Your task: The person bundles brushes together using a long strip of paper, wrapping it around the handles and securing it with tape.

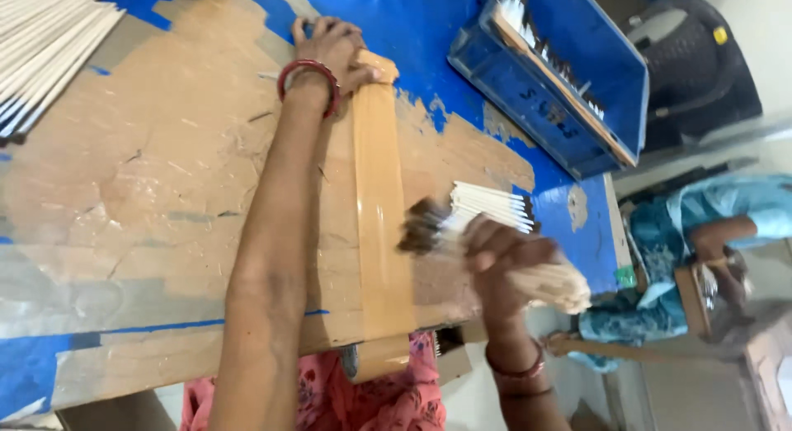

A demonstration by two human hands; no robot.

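Clearly we are keeping a long strip of brown tape [381,225] stretched flat across the worn tabletop [148,183]: our left hand [332,47] presses its far end down with fingers closed over it, while the roll [375,358] hangs off the near edge. Our right hand [503,254] is clamped around a bundle of brushes [483,212], bristles just beside the tape, handles fanned outward. Farther off, a blue tray [569,76] holds more brushes, and pale sticks [41,43] lie at the corner.

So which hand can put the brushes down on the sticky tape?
Probably the right hand: it already holds the bunch of brushes right beside the tape strip. The left hand is busy pinning the tape's far end.
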